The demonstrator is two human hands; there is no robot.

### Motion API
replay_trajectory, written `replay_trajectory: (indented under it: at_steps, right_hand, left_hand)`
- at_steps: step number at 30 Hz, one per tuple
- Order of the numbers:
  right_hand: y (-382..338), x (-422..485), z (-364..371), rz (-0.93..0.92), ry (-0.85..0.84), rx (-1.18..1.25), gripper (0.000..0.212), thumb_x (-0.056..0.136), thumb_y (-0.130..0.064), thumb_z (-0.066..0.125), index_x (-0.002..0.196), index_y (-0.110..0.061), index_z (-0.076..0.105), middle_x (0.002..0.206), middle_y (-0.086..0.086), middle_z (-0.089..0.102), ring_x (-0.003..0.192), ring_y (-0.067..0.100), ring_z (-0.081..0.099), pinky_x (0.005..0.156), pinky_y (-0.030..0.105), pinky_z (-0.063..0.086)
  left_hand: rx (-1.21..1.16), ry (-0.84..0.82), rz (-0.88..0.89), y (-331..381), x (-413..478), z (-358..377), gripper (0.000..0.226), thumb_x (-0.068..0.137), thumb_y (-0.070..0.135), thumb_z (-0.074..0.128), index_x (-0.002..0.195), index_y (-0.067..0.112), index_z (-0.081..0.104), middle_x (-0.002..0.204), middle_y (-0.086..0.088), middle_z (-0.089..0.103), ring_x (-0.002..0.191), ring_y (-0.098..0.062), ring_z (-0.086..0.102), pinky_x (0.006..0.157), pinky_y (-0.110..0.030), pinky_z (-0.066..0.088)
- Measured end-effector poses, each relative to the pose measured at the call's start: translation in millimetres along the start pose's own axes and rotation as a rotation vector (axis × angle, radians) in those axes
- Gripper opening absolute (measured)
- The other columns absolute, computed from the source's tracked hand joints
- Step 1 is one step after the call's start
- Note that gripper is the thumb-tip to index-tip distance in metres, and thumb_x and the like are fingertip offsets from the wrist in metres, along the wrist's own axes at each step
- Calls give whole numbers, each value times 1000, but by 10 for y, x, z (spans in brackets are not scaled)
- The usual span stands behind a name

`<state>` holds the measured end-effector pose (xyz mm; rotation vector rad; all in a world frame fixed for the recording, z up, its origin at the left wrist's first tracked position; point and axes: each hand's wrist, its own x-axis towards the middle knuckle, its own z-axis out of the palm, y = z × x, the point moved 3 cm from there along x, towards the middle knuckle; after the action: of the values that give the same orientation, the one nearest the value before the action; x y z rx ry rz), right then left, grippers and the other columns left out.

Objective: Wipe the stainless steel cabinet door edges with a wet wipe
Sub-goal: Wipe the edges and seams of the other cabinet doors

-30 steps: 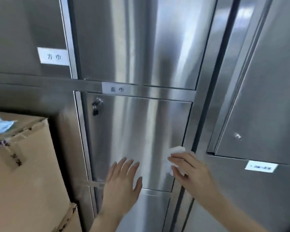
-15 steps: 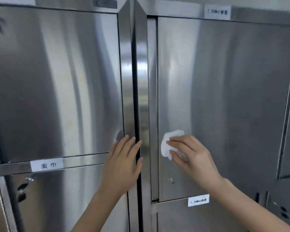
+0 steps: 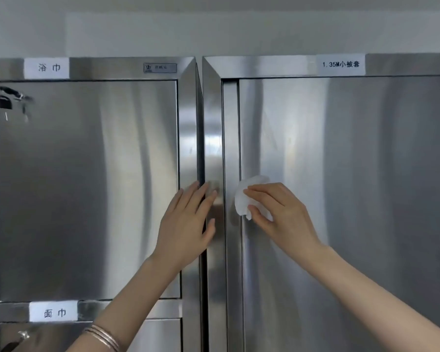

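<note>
**Labels, a lock and a pale wall**

Up top we've got a plain pale wall (image 3: 214, 26) running the full width. Just below it, at the left, we see the first label (image 3: 46, 68), white and printed 浴巾. To its right is a small nameplate (image 3: 160, 68), its print too fine for us to read. Over on the right, level with those two, the second label (image 3: 341, 64) reads 1.35M小被套. Down at the lower left we pick out the third label (image 3: 54, 313), 面巾. At the far left, under the first label, a dark padlock (image 3: 5, 102) hangs, blurred. In the bottom left corner there's a shiny metal fitting (image 3: 23, 335), too small for us to make out.
</note>
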<state>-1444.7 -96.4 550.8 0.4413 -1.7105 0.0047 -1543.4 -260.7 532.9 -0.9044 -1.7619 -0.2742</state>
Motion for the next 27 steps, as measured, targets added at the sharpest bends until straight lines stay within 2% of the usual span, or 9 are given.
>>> replay_trajectory:
  at_steps: [3, 6, 10, 12, 13, 15, 19, 23, 27]
  right_hand:
    - [205, 342, 167, -16, 33, -36, 29, 77, 1, 71, 105, -4, 69, 103, 6, 68, 95, 26, 61, 74, 33, 52]
    - [383, 760, 274, -29, 57, -78, 27, 78, 3, 68, 105, -1, 68, 105, 10, 67, 95, 29, 62, 81, 29, 47]
    - [591, 1424, 387, -30, 81, -117, 25, 85, 1, 61, 110, 1, 66, 116, 13, 64, 103, 31, 61, 84, 35, 50]
    - [732, 1643, 530, 42, 37, -90, 28, 91, -5, 55, 118, -2, 62, 127, 11, 59, 114, 27, 56, 93, 28, 41]
    - [794, 1679, 623, 84, -13, -56, 28, 93, -7, 51, 120, -3, 61, 130, 9, 57, 118, 23, 53, 93, 23, 36]
    - [865, 1599, 798, 78, -66, -17, 18, 93, -4, 49, 105, 2, 62, 118, 12, 58, 111, 21, 54, 87, 27, 40]
    - [803, 1360, 883, -66, 64, -84, 20, 84, 3, 57, 101, 5, 67, 111, 16, 65, 110, 25, 60, 94, 15, 41]
    - [781, 1722, 815, -141, 78, -292, 16, 73, 9, 64, 89, 8, 69, 99, 19, 69, 103, 33, 64, 82, 40, 55]
    - [822, 1941, 807, -134, -2, -405, 11, 83, 5, 52, 78, 3, 61, 92, 17, 63, 96, 29, 58, 77, 39, 46]
  left_hand:
    - [43, 66, 13, -165, 380, 14, 56, 76, 17, 74, 128, 2, 59, 136, -18, 54, 128, -37, 50, 107, -51, 36]
    - [58, 109, 28, -301, 768, 27, 59, 85, 32, 55, 136, 2, 51, 146, -17, 44, 136, -34, 40, 114, -47, 28]
    - [151, 88, 59, -523, 1275, 101, 78, 87, 52, 22, 150, 6, 25, 159, -10, 16, 148, -24, 12, 121, -41, 11]
    - [167, 82, 55, -661, 1404, 207, 81, 87, 56, 15, 153, 8, 12, 161, -6, 4, 149, -19, 0, 122, -39, 4]
    - [154, 98, 53, -712, 1426, 263, 80, 88, 56, 16, 153, 8, 11, 161, -5, 2, 149, -19, -1, 122, -41, 5]
    - [115, 137, 66, -764, 1422, 356, 76, 91, 53, 23, 152, 8, 14, 161, -4, 6, 149, -19, 3, 121, -44, 11]
    - [104, 208, 94, -808, 1428, 431, 74, 92, 52, 27, 152, 9, 18, 161, -4, 12, 149, -18, 8, 120, -44, 13]
    - [104, 235, 104, -823, 1434, 451, 74, 93, 52, 28, 152, 9, 19, 160, -4, 13, 149, -18, 9, 120, -44, 14]
    - [110, 270, 107, -832, 1435, 451, 73, 93, 51, 30, 151, 8, 22, 160, -4, 16, 148, -18, 12, 120, -44, 15]
